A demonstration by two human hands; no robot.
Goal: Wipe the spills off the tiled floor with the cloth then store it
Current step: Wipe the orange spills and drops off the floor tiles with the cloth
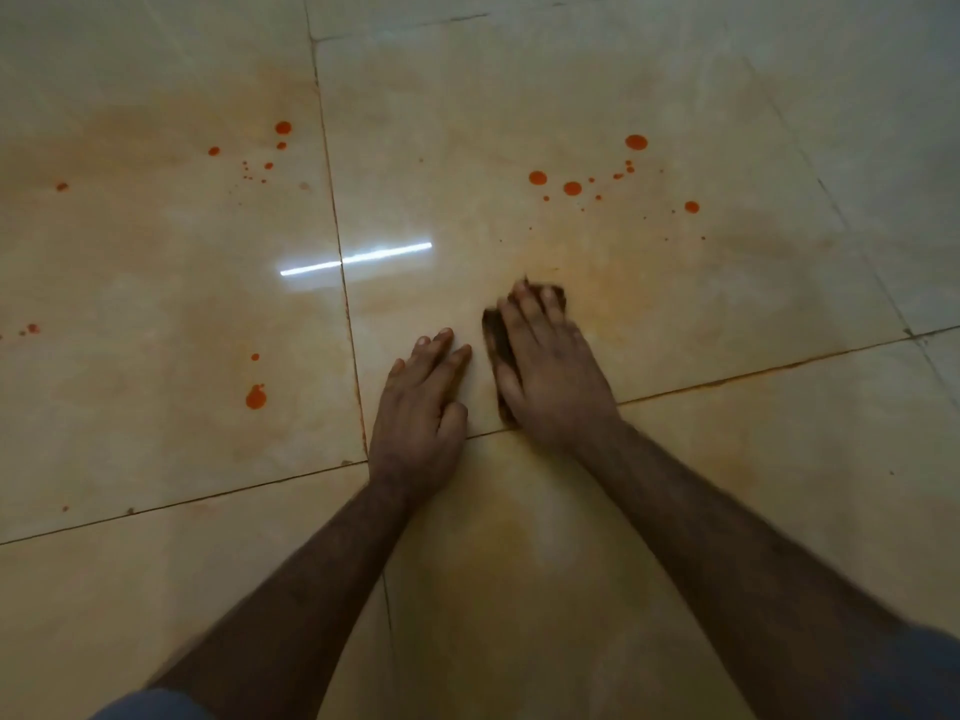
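Kneeling over the tiled floor (519, 122), you have pale, glossy beige tiles filling the whole view, split by thin dark grout lines (332, 200). Faint orange smears cloud the tiles, strongest just beyond your right hand and on the tile nearest you. A bright white bar of reflected light (358, 258) lies across the grout line ahead of your left hand.

Your two bare forearms reach forward from the bottom edge, with a bit of blue sleeve (935, 667) at the lower right corner.

Your right hand (545, 371) lies palm down on the cloth (497, 337), fingers spread flat, pressing it to the floor rather than closing around it. That cloth is dark brown and mostly covered; only its left edge and a scrap past your fingertips show. Your left hand (423, 402) rests flat and open on the bare tile just beside it, holding nothing.

Orange-red drops (572, 188) are scattered on the tile beyond your right hand, well clear of the cloth. More drops (283, 128) dot the far left tile, and one larger blot (255, 397) sits left of your left hand.
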